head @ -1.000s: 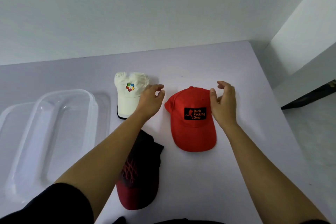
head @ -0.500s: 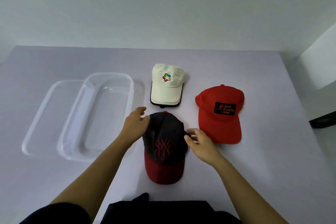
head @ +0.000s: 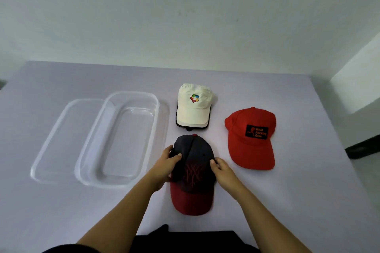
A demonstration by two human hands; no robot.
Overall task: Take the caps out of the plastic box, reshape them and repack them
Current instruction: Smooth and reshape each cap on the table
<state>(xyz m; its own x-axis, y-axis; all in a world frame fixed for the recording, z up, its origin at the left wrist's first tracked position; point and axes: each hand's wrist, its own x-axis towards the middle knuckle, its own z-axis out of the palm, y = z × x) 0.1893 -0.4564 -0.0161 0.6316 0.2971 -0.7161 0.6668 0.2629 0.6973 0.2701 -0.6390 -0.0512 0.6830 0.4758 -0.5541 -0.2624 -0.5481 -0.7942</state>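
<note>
Noted at the near edge: a strip of dark clothing, with both bare forearms reaching out over it onto the pale table.

Found just beyond, at near centre: the dark cap, lying on the table with its red brim toward the near side and its red top button toward the far side. Red stitched emblem on the front of the crown.

Left hand: gripping the left side of the dark crown, thumb laid on top of the fabric, fingers curled round the edge.

Right hand: holding the right side of the same crown, thumb tip on the fabric, fingers curled in at the edge.

Left of the dark cap: clear plastic box, open side up, right wall near the left hand. Overlapping a clear lid showing at its left.

Right of the dark cap, apart from it: red cap, brim toward the near side, black patch on the front.

Farther, beyond the dark cap: white cap, coloured emblem on the crown, brim near-facing, close to the box's far right corner.

Behind the table: plain pale wall.
</note>
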